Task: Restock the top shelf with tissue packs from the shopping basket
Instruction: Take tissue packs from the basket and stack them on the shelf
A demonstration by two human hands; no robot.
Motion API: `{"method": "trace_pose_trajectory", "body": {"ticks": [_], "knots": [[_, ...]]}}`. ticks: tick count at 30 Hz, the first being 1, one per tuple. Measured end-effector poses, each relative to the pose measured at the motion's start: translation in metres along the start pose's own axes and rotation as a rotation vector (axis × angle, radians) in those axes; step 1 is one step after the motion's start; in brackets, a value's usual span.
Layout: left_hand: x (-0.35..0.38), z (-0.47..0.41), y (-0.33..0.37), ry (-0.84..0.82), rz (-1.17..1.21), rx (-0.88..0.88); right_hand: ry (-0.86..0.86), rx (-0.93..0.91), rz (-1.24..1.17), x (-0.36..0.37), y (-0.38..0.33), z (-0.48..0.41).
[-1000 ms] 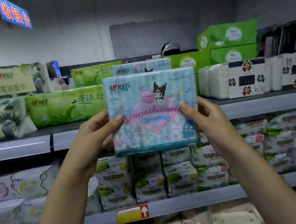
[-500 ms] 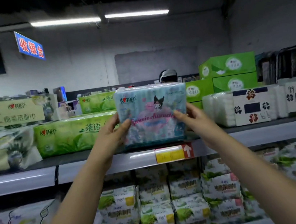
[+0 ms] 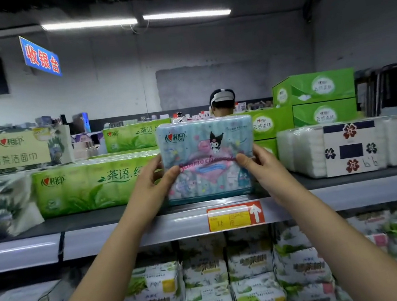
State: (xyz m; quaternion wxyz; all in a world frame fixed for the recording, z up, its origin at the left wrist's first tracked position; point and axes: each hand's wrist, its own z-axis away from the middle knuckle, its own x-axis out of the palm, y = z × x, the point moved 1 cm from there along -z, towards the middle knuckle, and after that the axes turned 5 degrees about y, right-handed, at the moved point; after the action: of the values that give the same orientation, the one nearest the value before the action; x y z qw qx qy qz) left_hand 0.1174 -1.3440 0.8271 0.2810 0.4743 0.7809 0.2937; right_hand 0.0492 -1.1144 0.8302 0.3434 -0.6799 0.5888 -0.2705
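- The tissue pack stands upright at the front of the top shelf, just above the price tag. Its lower edge appears to meet the deck, but we cannot confirm that it bears its own weight.
- The left hand and right hand hold it by its two sides, fingers curled round and thumbs pressed on the front face.
- We judge the pack light, soft and not fragile. The glossy film may slip, so a two-sided hold low on the flanks suits it.
- The slot lies between the green pack, close on the left, and the white packs, a little apart on the right. The left hand hides whether the green pack touches.
- Green boxes stand behind and likely limit depth.
- We note the shelf lip as the edge to clear; a pack left overhanging could tip forward.
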Motion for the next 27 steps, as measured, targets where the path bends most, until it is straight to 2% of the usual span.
{"method": "trace_pose_trajectory", "body": {"ticks": [7,12,17,21,27], "knots": [[-0.001,0.005,-0.007,-0.011,-0.062,-0.008,-0.008,-0.015,0.073,-0.004,0.005,0.007],[0.003,0.002,-0.006,0.085,-0.007,-0.078,0.045,0.013,0.130,-0.004,0.005,0.006],[0.006,0.006,-0.004,0.117,-0.082,-0.052,0.095,-0.013,0.170,-0.002,0.007,0.007],[0.004,0.005,-0.004,0.069,-0.090,-0.079,0.153,-0.033,0.325,-0.004,0.009,0.006],[0.006,0.006,-0.008,0.073,-0.209,-0.025,0.136,-0.020,0.305,-0.004,0.011,0.004]]}}
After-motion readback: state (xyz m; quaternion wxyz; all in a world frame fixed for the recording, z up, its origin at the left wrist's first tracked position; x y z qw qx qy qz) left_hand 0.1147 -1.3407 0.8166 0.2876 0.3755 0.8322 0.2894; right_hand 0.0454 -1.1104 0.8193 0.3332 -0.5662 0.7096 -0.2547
